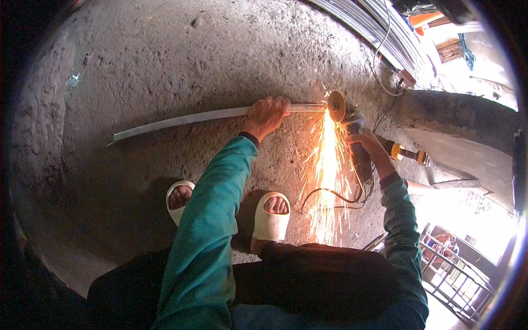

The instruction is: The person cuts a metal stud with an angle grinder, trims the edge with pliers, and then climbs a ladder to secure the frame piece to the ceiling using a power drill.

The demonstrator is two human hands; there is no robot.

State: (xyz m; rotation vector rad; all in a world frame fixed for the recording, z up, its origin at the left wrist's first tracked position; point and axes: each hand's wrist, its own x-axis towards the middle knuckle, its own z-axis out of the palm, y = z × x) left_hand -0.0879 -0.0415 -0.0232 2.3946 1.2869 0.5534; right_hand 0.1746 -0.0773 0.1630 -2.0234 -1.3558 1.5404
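Note:
My left hand is closed around a long, light-grey metal bar, which stretches away to the left. Closed on an angle grinder, my right hand keeps the tool at the bar's right end. The grinder's round brown disc meets that end, and a bright stream of sparks pours from the contact toward my legs. A dark power cord loops below the grinder. Glare partly hides the exact contact point.
My feet in cream slippers stand close to the sparks. A yellow-and-black power tool lies right of my right hand, beside a thick raised ledge. Long metal lengths lie at the upper right. A metal frame stands lower right.

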